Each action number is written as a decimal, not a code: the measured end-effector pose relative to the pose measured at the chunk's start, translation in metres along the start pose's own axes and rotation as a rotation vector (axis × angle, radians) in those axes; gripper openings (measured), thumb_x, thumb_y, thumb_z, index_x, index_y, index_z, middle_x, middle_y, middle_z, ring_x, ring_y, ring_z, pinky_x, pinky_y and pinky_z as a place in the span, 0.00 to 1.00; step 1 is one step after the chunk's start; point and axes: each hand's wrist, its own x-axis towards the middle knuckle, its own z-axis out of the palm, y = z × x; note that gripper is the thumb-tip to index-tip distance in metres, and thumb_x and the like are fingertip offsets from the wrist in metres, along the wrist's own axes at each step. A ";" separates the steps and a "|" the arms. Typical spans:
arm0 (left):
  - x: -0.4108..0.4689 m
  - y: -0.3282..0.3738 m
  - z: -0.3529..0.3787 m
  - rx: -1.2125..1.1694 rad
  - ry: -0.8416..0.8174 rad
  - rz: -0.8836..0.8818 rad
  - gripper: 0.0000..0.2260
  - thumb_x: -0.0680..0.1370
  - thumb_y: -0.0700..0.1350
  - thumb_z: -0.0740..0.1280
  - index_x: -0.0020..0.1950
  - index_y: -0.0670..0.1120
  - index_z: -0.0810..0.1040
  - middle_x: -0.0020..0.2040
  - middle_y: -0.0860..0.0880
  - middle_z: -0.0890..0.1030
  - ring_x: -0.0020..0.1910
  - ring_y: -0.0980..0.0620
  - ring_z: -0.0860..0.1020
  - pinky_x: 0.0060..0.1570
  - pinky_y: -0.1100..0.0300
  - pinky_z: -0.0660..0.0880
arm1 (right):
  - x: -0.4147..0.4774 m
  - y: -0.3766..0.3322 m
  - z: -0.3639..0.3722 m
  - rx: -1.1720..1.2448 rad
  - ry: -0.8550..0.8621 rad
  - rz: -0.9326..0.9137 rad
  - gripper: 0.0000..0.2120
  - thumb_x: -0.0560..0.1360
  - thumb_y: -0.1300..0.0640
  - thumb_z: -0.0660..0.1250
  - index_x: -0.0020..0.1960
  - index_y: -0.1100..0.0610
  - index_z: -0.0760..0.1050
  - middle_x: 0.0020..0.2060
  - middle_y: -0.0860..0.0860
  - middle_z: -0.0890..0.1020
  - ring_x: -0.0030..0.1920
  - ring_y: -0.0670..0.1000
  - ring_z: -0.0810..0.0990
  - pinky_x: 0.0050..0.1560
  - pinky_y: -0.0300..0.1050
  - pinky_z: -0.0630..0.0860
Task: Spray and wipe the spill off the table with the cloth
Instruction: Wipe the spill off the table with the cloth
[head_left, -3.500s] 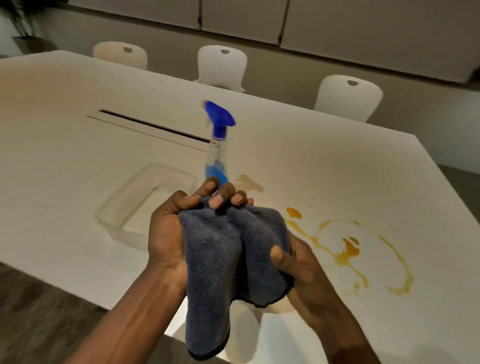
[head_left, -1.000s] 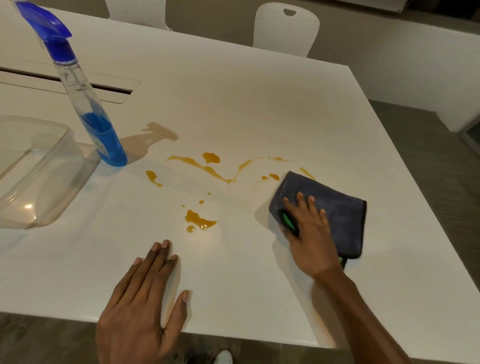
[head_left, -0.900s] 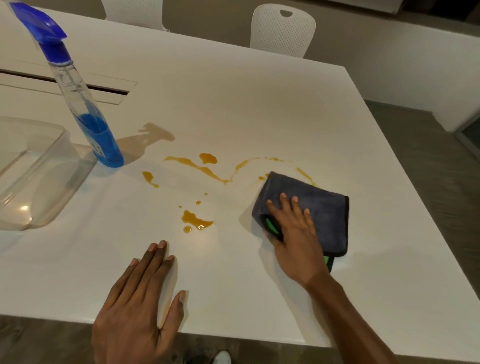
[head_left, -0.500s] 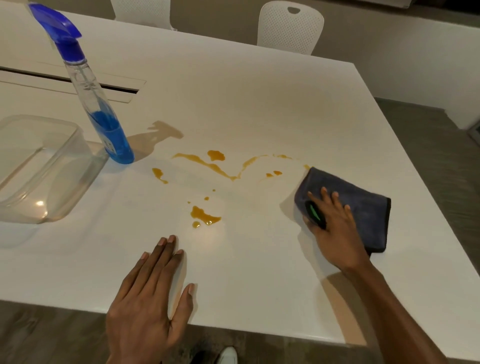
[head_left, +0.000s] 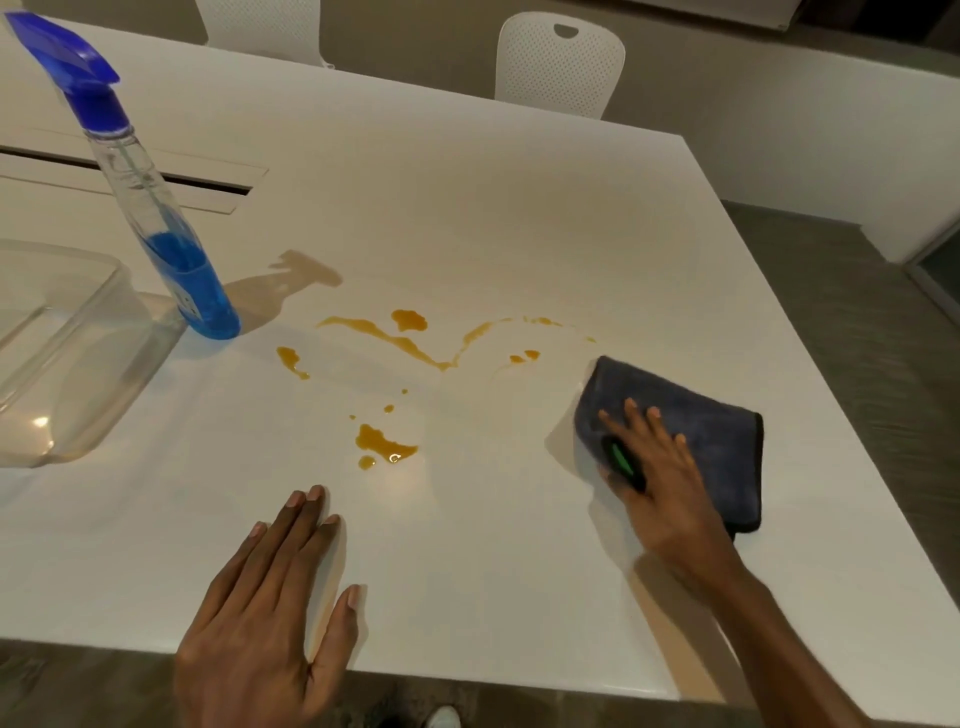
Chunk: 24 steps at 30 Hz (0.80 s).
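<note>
Right hand (head_left: 657, 470) presses flat on cloth (head_left: 717, 436); left hand (head_left: 270, 618) spread flat on table (head_left: 467, 208).

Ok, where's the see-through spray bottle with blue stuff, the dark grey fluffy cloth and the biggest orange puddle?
clear spray bottle with blue liquid (head_left: 200, 291): head view, on the blue liquid low in the body.
dark grey cloth (head_left: 719, 434): head view, bare middle.
biggest orange puddle (head_left: 382, 441): head view, its centre.
</note>
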 end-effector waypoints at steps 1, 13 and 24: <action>0.000 0.000 0.000 0.000 0.006 -0.002 0.26 0.82 0.56 0.63 0.74 0.43 0.81 0.80 0.47 0.76 0.79 0.44 0.75 0.72 0.40 0.77 | 0.015 0.002 -0.003 -0.011 0.008 0.036 0.28 0.83 0.53 0.64 0.80 0.41 0.60 0.83 0.46 0.54 0.84 0.51 0.47 0.82 0.56 0.43; 0.000 -0.004 0.004 0.015 0.031 0.018 0.27 0.83 0.57 0.60 0.74 0.42 0.81 0.79 0.45 0.76 0.78 0.42 0.76 0.71 0.39 0.76 | -0.004 -0.054 0.030 -0.084 -0.037 -0.140 0.30 0.83 0.49 0.62 0.81 0.39 0.54 0.82 0.40 0.46 0.83 0.46 0.40 0.82 0.50 0.39; -0.001 -0.006 0.002 0.015 0.008 0.027 0.26 0.82 0.56 0.64 0.75 0.43 0.80 0.81 0.47 0.75 0.80 0.46 0.74 0.73 0.42 0.76 | 0.057 -0.059 0.027 -0.095 -0.002 -0.043 0.27 0.84 0.46 0.59 0.82 0.43 0.57 0.84 0.49 0.53 0.84 0.54 0.47 0.82 0.57 0.45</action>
